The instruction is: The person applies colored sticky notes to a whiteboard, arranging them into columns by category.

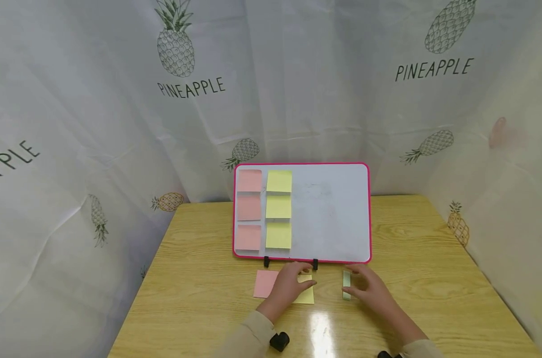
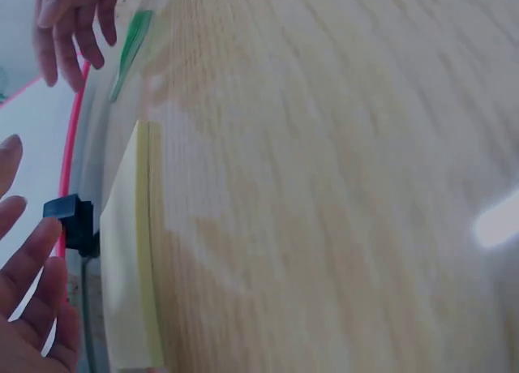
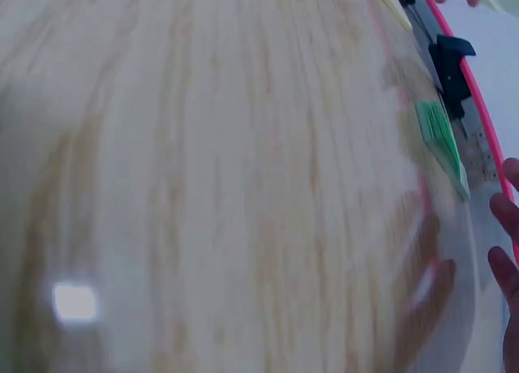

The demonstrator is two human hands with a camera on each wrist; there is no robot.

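Observation:
My left hand [image 1: 290,284] hovers over the yellow sticky-note pad [image 1: 305,297], its thumb and fingers apart with nothing between them. In the left wrist view that yellow pad [image 2: 130,259] lies on the table, and the fingers [image 2: 40,284] are off to its side. A narrow green sticky-note pad [image 1: 346,278] lies farther right. Over it my right hand [image 1: 370,288] is held with thumb and fingers spread. The right wrist view shows the green pad's fanned edge [image 3: 439,142], separate from the fingertips [image 3: 504,215]. A pink sticky-note pad [image 1: 265,283] sits left of the yellow one, partly behind my left hand.
A pink-rimmed whiteboard [image 1: 331,214] stands behind the pads on black feet [image 1: 315,264]. On its left side are a column of three pink notes [image 1: 249,207] and a column of three yellow notes [image 1: 278,206]. A pineapple-print curtain [image 1: 298,89] surrounds the wooden table [image 1: 199,278].

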